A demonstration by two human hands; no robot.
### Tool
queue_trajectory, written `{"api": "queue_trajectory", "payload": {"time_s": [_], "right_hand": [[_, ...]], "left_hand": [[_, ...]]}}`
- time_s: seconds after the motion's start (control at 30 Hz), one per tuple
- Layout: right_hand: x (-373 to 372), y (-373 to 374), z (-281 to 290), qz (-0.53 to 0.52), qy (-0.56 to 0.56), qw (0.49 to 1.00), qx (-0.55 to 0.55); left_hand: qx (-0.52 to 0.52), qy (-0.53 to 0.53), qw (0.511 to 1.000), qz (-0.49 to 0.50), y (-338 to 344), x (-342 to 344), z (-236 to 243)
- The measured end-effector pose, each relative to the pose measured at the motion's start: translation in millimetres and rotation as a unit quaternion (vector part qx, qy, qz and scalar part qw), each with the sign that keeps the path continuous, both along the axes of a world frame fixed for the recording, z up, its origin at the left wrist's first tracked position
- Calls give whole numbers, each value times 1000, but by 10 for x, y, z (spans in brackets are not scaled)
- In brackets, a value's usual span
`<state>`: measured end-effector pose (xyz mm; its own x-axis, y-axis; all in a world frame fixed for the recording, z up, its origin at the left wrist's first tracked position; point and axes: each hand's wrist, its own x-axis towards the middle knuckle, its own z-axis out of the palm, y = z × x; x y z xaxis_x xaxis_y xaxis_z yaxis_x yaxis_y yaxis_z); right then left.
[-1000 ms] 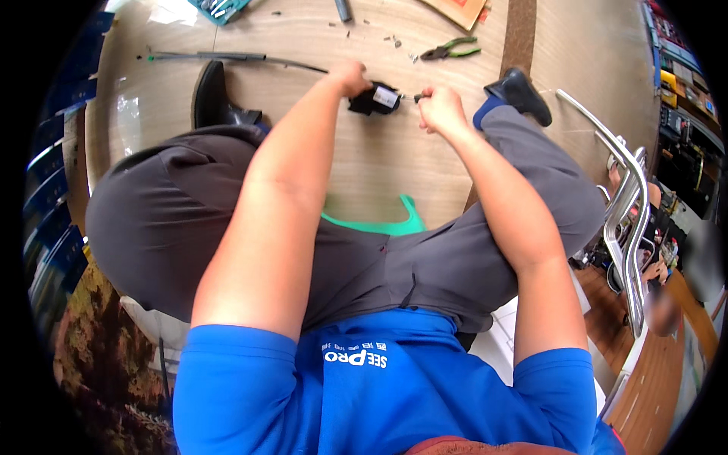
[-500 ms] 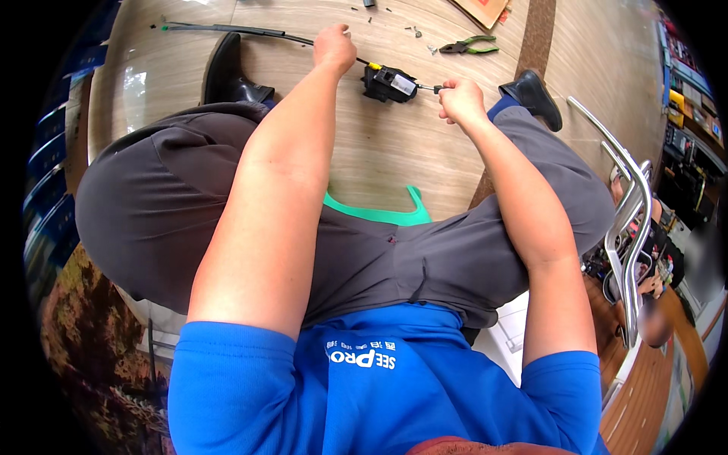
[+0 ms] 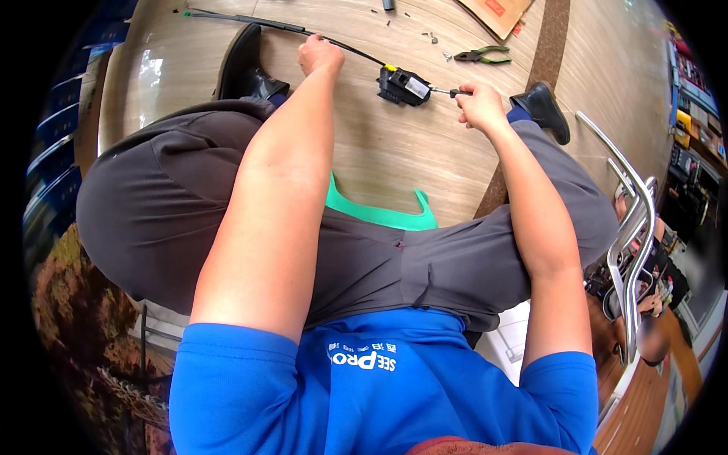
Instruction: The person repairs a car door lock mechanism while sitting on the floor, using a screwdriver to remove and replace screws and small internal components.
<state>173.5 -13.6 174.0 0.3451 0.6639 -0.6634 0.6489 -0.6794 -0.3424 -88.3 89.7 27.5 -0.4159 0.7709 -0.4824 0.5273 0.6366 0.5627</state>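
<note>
At the upper left of the frame, a black cable (image 3: 262,24) runs rightward across the floor. The left hand (image 3: 321,58), upper center, is nearly closed, its curled fingers pinching the cable partway along; this grip presumably steadies the line close to its connection. The cable ends at a yellow fitting (image 3: 390,67) on a black housing (image 3: 403,86), located right of upper center, with its pale label facing up. A thin metal rod (image 3: 441,90) extends from the housing's right side to a dark end piece. The right hand (image 3: 484,108) is closed on that end piece between thumb and fingers. Holding both sides probably keeps the assembly in line. Pliers (image 3: 484,54) and small screws (image 3: 447,56) lie just above, apparently within reach.

Surface and room: blue panels (image 3: 53,155) line the left edge. The floor (image 3: 371,148) is glossy, pale, streaked tile; a green curved piece (image 3: 383,215) lies at center. A brown strip (image 3: 552,42) crosses the upper right. Bent metal tubing (image 3: 643,199) and stocked shelving (image 3: 694,129) occupy the right edge.
</note>
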Motion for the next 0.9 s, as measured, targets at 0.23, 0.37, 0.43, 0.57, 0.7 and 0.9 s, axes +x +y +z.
{"api": "queue_trajectory", "payload": {"time_s": [0.23, 0.37, 0.43, 0.57, 0.7, 0.9], "right_hand": [[11, 28, 201, 25, -15, 999, 44], [-39, 88, 281, 38, -21, 998, 46], [-6, 89, 278, 32, -22, 997, 62], [10, 95, 319, 13, -15, 996, 81], [-56, 132, 340, 26, -4, 995, 96], [53, 120, 302, 35, -1, 996, 79]], "left_hand": [[6, 0, 999, -34, 7, 122, 58], [30, 52, 991, -122, -53, 179, 130], [40, 86, 968, -233, -115, 264, 252], [92, 188, 840, -500, -412, 446, 344], [69, 197, 828, -521, -587, 356, 167], [42, 223, 821, -524, -405, 471, 175]]}}
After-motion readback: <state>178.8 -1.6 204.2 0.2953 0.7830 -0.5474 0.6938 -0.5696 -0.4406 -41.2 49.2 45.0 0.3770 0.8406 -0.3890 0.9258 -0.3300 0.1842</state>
